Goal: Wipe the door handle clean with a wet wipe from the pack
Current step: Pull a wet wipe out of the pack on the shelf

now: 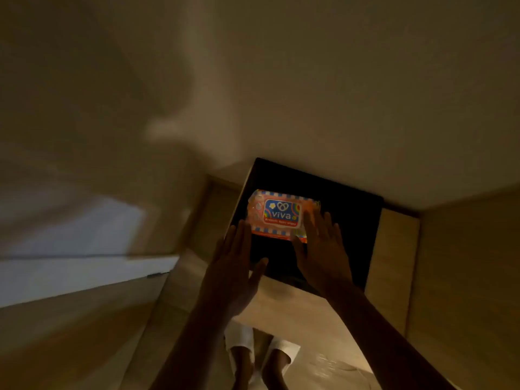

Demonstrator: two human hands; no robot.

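Note:
An orange pack of wet wipes (pixel 277 213) with a blue "Viva" label lies flat on a black surface (pixel 349 209) against the wall. My left hand (pixel 233 266) reaches toward its left end with fingers stretched and apart, holding nothing. My right hand (pixel 323 249) is spread at the pack's right end, fingertips touching or just over its edge. No door handle can be made out in this dim, blurred view.
A pale wall (pixel 337 80) fills the upper part. A door or panel edge (pixel 84 277) with a small dark fitting (pixel 157 275) runs across the left. Tan floor (pixel 295 313) lies below, with my feet and white trouser hems (pixel 253 342) on it.

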